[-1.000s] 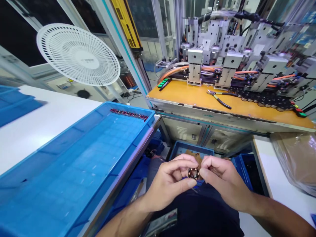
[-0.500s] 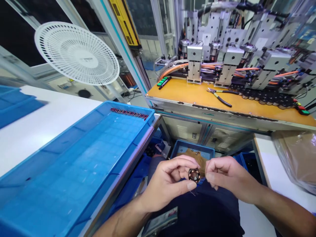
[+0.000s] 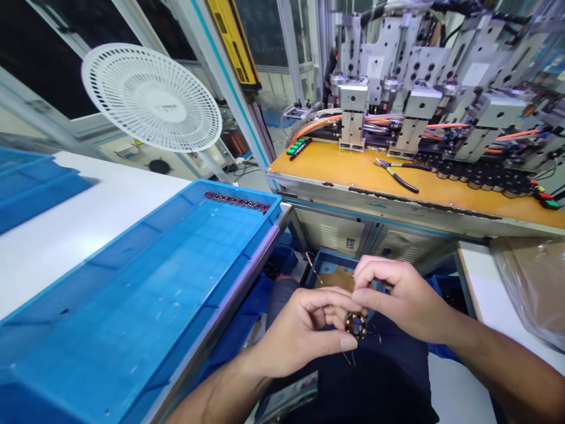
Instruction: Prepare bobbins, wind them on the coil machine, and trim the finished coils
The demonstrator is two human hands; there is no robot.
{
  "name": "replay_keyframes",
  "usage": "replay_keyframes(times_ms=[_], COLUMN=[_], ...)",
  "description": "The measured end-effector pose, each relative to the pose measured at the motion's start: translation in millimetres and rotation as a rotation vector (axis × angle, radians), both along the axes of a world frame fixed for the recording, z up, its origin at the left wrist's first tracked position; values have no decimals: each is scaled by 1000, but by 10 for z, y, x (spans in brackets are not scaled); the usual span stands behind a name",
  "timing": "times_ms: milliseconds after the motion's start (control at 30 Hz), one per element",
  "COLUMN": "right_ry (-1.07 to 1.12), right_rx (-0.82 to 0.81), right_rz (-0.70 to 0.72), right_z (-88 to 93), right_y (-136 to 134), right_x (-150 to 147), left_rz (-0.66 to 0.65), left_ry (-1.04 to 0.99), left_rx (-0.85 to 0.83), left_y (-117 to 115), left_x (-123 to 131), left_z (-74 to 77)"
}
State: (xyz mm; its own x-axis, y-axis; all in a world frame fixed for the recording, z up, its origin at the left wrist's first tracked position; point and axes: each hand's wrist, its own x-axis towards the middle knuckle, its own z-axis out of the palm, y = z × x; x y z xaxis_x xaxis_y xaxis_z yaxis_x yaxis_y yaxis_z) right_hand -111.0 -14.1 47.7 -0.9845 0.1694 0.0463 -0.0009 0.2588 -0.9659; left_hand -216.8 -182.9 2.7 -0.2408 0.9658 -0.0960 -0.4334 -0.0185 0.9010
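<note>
My left hand [image 3: 304,333] pinches a small motor stator [image 3: 355,325], a dark ring with copper windings, between thumb and fingers. Its round opening faces me. Thin loose wires [image 3: 351,357] hang below the ring, and another wire [image 3: 314,270] sticks up beyond my left fingers. Close above the stator is my right hand [image 3: 392,294], its thumb and fingers pressed together at the left fingertips. Whatever the right fingertips hold is too small or hidden to make out. Both hands are over my lap.
On my left a long blue tray [image 3: 145,282] holds a row of small stators [image 3: 236,202] at its far end. Ahead, pliers [image 3: 397,175] and several dark cylindrical parts [image 3: 481,175] lie on the orange machine bench [image 3: 326,165]. A blue bin [image 3: 324,259] sits low beyond my hands.
My right hand has moved left and slightly up, onto the left fingertips. The stator has shifted slightly right and down. A wire now shows above my left hand. The whole view has shifted slightly.
</note>
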Motion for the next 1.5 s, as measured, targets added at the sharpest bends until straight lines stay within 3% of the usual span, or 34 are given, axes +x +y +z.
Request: replay_keyframes(times_ms=[100, 300, 467, 667, 1100, 1233, 1333, 1433, 1500], right_ry=[-119, -333, -434, -303, -193, -167, -35, 234, 387], right_rx=[-49, -230, -140, 80, 51, 177, 381, 615, 685], right_rz=[-123, -86, -28, 60, 55, 110, 209, 103, 77], right_z=[-3, 94, 181, 221, 126, 166, 164, 106, 64], right_y=[-40, -88, -86, -95, -167, -133, -33, 49, 60], right_x=[112, 211, 204, 211, 289, 349, 418, 416, 365], left_rz=[113, 126, 104, 37, 65, 54, 21, -37, -87], left_ry=[26, 99, 74, -37, -3, -12, -92, -214, -296], left_rx=[72, 155, 159, 174, 255, 248, 247, 229, 223], left_y=[-30, 1, 25, 4, 40, 23, 13, 30, 54], left_x=[-20, -11, -3, -21, -26, -27, -36, -46, -45], left_z=[-18, 9, 3, -55, -78, -70, -57, -44, -40])
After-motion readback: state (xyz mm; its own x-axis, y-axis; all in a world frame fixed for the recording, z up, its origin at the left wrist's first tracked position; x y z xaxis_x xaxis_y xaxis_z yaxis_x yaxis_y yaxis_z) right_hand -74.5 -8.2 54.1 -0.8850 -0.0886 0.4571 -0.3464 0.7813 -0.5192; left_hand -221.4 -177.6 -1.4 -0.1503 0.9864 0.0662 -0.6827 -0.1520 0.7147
